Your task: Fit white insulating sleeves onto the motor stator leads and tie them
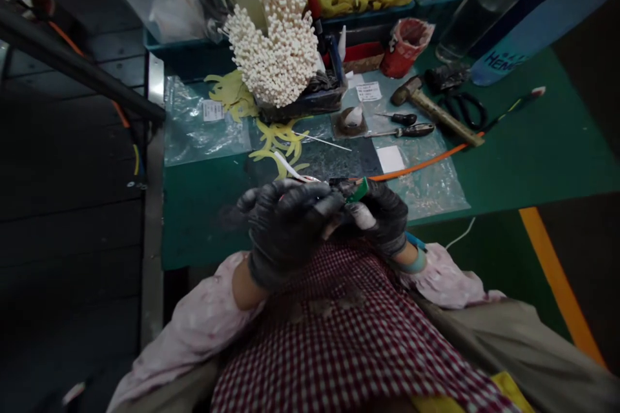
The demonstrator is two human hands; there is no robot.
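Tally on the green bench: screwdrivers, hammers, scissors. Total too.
Screwdrivers: 2
Hammer: 1
Scissors: 1
Total: 4

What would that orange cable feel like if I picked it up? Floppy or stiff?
Probably fairly flexible: the orange cable lies in a long, gentle curve toward the hammer. It looks thin, so likely light, and being round it might roll if pushed.
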